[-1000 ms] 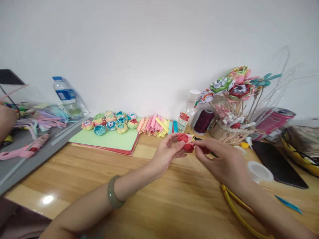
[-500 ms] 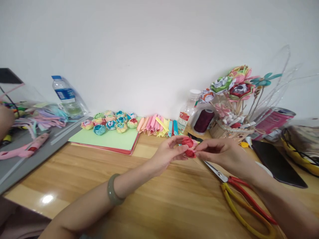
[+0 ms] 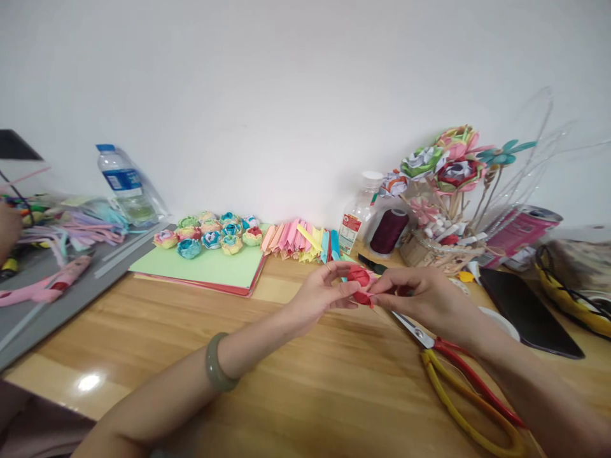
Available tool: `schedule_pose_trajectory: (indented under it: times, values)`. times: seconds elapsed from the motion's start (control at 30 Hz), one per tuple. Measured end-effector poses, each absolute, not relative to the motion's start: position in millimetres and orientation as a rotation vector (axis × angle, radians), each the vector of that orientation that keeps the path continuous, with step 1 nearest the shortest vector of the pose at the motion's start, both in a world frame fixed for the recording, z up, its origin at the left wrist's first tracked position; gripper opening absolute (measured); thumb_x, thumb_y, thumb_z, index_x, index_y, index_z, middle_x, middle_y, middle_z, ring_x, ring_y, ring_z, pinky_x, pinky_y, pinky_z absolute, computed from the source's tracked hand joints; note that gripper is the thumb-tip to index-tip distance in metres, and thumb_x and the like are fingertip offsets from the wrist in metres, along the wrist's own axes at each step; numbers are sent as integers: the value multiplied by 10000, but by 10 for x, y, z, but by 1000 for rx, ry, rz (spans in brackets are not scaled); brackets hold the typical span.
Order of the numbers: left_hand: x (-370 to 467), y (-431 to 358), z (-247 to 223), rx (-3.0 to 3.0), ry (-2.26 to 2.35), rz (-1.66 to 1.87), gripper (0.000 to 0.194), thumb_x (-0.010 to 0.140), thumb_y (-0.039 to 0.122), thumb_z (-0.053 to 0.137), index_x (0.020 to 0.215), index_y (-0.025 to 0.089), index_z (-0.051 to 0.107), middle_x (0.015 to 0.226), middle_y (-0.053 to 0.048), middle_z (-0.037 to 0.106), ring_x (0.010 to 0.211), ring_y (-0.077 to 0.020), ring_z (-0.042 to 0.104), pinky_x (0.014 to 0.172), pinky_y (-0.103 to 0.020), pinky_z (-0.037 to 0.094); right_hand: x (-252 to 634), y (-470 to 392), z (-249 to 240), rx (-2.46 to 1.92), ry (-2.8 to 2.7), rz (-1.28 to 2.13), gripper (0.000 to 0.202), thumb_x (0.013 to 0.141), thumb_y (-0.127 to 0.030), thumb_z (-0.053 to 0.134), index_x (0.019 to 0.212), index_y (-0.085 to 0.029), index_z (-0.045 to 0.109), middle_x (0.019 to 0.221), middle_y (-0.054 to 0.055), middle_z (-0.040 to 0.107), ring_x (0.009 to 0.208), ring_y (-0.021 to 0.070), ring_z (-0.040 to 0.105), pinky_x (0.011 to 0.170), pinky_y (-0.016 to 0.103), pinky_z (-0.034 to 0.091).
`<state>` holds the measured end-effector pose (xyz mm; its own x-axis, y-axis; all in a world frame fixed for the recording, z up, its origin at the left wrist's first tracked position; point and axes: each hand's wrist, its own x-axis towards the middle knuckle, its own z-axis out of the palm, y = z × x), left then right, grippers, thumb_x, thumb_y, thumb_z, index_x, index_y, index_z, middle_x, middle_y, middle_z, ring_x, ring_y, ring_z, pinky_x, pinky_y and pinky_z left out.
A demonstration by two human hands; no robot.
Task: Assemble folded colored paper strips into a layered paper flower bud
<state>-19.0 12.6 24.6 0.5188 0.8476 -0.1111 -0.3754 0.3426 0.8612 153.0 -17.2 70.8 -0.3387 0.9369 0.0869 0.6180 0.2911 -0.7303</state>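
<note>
Between my two hands is a small red and pink paper flower [image 3: 359, 277]. My left hand [image 3: 324, 294], with a green bangle [image 3: 218, 362] on its wrist, grips the flower from the left with thumb and fingers. From the right, my right hand [image 3: 420, 294] pinches the flower's pink edge between thumb and forefinger. Scissors [image 3: 449, 369] with red and yellow handles lie under and beside my right hand and forearm. Behind my hands, folded paper strips [image 3: 298, 240] in pink, yellow and blue stand in a row.
Several paper flowers [image 3: 212, 239] sit on green paper [image 3: 191, 270]. A clear bottle [image 3: 354, 219], purple thread [image 3: 389, 232], a flower basket [image 3: 436, 254] and a black phone [image 3: 529, 315] are right. A water bottle [image 3: 124, 184] and another person's hand [image 3: 8, 229] are left.
The view has shifted slightly. Both my hands keep hold of the flower, with only small finger movement. The other person's hand at the far left has moved a little.
</note>
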Motion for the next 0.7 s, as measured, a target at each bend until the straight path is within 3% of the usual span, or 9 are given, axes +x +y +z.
schedule_pose_trajectory:
  times: [0.13, 0.37, 0.7]
  values:
    - [-185, 129, 225, 917, 634, 854, 439, 594, 273, 769, 968, 150, 575, 1049, -63, 561, 699, -80, 584, 649, -240, 487, 1495, -165, 692, -1427, -2028, 852, 153, 742, -286, 599, 657, -170, 652, 587, -3, 643, 532, 116, 567, 468, 208, 389]
    - [-189, 142, 249, 887, 643, 877, 410, 594, 271, 770, 930, 149, 569, 1014, -55, 592, 700, -89, 598, 647, -231, 481, 1539, -108, 722, -1300, -2118, 892, 229, 774, -328, 536, 719, -158, 679, 681, 48, 685, 591, 140, 606, 557, 247, 469]
    - [-181, 134, 171, 960, 665, 849, 395, 601, 270, 762, 920, 150, 561, 1045, -57, 559, 755, -99, 580, 649, -231, 489, 1521, -111, 614, -1490, -2039, 868, 91, 715, -225, 589, 653, -179, 638, 566, -21, 656, 530, 117, 599, 483, 202, 420]
